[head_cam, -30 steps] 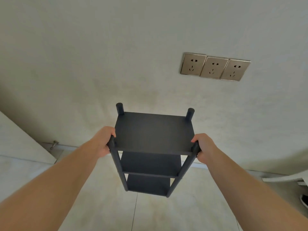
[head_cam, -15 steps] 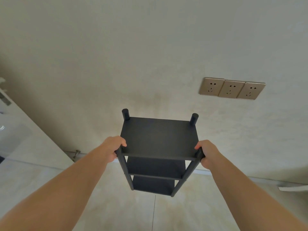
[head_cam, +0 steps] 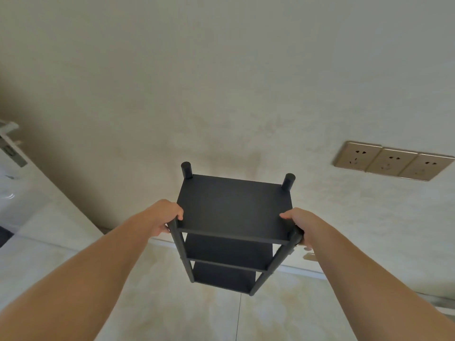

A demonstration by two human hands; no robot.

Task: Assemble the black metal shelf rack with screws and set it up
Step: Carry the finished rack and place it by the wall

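While gripped: one rack [head_cam: 234,207], two hands [head_cam: 165,219].

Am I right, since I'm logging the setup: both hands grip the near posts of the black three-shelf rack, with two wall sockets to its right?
Not quite. The head view shows three wall sockets, not two. The rest holds: the left hand and right hand grip the near posts of the black three-shelf rack.

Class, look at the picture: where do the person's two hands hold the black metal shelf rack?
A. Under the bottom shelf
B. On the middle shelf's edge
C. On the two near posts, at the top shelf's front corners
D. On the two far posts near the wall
C: the left hand and right hand each grip a near post at the front corners of the black metal shelf rack, and the far posts stand free.
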